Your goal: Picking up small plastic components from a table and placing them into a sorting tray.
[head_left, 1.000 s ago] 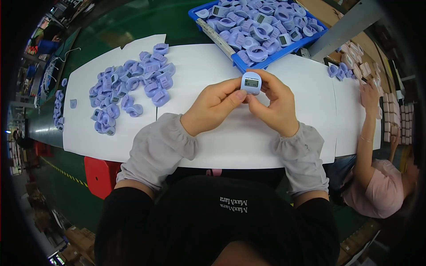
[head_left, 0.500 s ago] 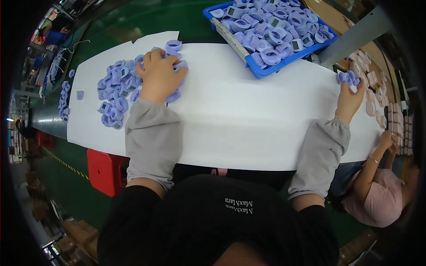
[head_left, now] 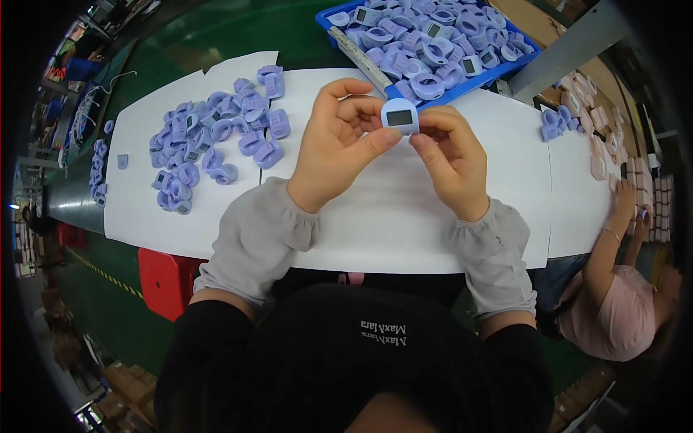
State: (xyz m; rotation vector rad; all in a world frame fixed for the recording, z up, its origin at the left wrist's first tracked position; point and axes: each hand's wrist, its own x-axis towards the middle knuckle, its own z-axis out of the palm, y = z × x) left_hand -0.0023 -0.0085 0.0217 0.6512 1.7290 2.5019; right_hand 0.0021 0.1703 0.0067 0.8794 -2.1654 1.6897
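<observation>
A small lavender device with a rounded top and a dark display is held up above the white table surface, its display facing me. My left hand pinches it from the left with thumb and fingers. On the other side my right hand grips its edge between thumb and fingertips. Left of my hands lies a loose pile of similar lavender devices, many on their sides with ring-shaped openings showing. A small cluster of them sits at the right end of the table.
Behind my hands stands a blue tray heaped with lavender devices, beside a grey metal post. Pale pink cases lie at the far right, near a co-worker in a pink top. A red stool stands at lower left.
My left hand has left the pile and my right hand has left the right-hand cluster. Both have come together in the middle, holding one device. Pieces at the pile's right edge have spread.
</observation>
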